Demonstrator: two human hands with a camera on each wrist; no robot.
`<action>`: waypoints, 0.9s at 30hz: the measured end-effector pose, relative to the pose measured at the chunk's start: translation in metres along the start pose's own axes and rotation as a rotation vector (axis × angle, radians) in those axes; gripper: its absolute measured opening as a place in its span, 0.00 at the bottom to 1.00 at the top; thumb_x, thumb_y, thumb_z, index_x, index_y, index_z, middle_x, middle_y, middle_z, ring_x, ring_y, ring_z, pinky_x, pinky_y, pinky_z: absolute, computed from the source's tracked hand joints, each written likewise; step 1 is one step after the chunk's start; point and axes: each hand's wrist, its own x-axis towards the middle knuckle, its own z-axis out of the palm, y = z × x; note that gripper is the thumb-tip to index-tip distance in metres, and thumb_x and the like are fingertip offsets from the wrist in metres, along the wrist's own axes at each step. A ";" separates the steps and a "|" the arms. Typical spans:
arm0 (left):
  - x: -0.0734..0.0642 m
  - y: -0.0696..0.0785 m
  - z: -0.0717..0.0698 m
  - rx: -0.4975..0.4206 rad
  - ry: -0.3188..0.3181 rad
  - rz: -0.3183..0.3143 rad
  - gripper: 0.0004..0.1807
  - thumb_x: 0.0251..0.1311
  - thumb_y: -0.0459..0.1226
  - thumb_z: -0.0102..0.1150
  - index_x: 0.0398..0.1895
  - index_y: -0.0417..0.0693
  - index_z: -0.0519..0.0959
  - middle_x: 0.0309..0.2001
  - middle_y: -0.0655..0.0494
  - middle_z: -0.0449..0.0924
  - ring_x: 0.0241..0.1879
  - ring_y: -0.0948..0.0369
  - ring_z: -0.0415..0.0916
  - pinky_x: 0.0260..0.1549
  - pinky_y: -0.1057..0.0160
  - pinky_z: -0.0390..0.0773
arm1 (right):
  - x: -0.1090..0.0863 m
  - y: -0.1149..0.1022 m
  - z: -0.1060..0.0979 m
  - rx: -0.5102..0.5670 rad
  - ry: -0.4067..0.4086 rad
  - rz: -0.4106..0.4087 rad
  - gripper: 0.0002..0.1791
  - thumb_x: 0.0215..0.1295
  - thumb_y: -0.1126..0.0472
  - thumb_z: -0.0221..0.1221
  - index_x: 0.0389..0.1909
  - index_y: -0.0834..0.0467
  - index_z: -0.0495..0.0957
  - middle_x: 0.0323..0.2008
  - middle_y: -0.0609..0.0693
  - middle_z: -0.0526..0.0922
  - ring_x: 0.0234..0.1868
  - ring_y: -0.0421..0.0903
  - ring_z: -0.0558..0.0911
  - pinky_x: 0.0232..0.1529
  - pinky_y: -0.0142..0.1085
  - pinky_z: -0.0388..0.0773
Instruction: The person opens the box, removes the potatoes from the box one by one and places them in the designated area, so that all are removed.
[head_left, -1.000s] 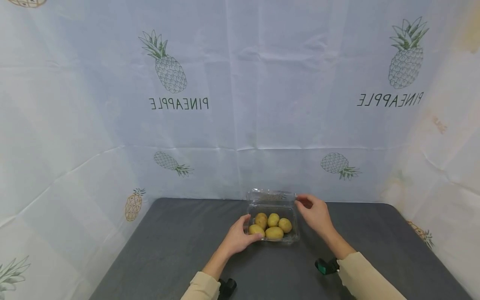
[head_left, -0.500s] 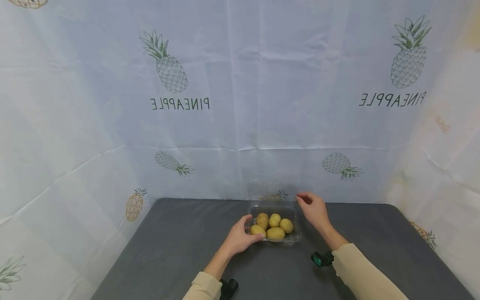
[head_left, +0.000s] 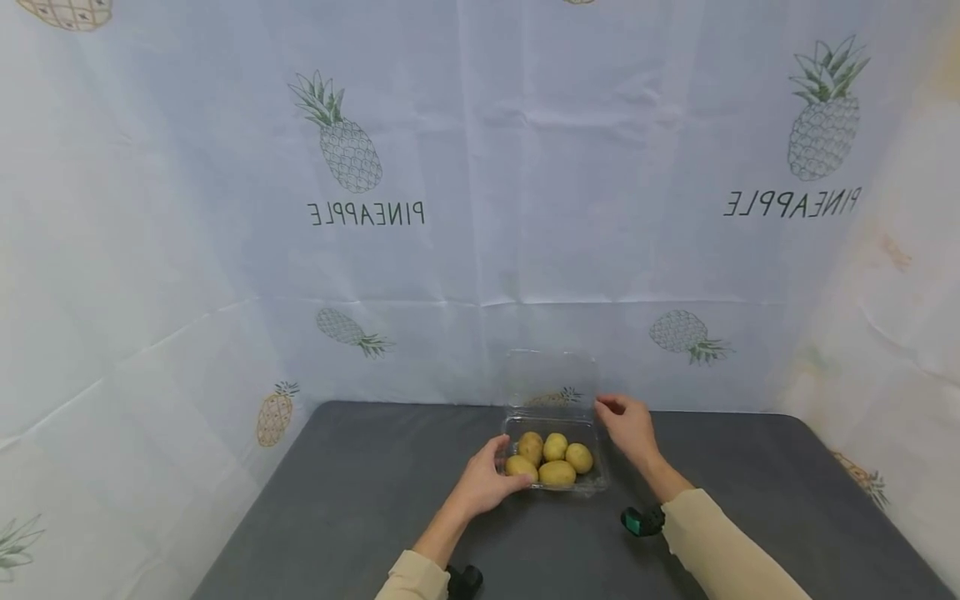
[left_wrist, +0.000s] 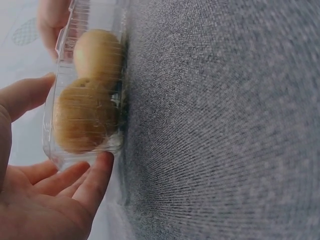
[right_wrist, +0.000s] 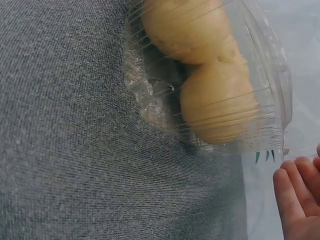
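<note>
- Clear lid [head_left: 551,377], upright beyond both hands, barely visible.
- Left hand [head_left: 486,483] cups the ribbed plastic box [head_left: 597,477] of rounded potatoes [head_left: 557,473].
- Right hand [head_left: 628,423] pinches the lid's corner.

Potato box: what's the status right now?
Left hand steadies box of potatoes. Right hand at upright lid. Nothing blocking.

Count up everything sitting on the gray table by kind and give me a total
Potatoes: 5
Clear plastic clamshell box, lid swung up: 1
Total: 6 things on the gray table
The left hand holds the box's left side; the right hand is at the lid's right corner.
</note>
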 end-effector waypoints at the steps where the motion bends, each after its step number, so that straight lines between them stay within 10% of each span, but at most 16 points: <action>1: 0.000 0.000 0.000 -0.004 0.001 0.002 0.47 0.60 0.47 0.73 0.76 0.37 0.61 0.72 0.37 0.65 0.63 0.42 0.72 0.51 0.42 0.79 | 0.000 0.000 0.000 -0.001 -0.005 0.011 0.19 0.77 0.61 0.56 0.60 0.70 0.78 0.51 0.65 0.83 0.49 0.59 0.84 0.47 0.49 0.83; 12: 0.000 0.002 0.000 0.005 0.009 -0.006 0.47 0.59 0.46 0.74 0.76 0.38 0.62 0.71 0.37 0.66 0.63 0.41 0.72 0.51 0.42 0.79 | -0.002 0.003 -0.001 -0.065 -0.080 0.052 0.21 0.77 0.62 0.55 0.64 0.69 0.75 0.56 0.66 0.80 0.55 0.61 0.81 0.52 0.53 0.80; 27: -0.001 0.002 0.005 0.031 -0.007 -0.014 0.47 0.62 0.49 0.70 0.76 0.37 0.59 0.73 0.36 0.62 0.66 0.39 0.68 0.56 0.39 0.75 | -0.027 -0.026 -0.012 -0.234 -0.121 -0.190 0.16 0.73 0.62 0.60 0.56 0.65 0.81 0.50 0.61 0.85 0.50 0.59 0.83 0.49 0.52 0.81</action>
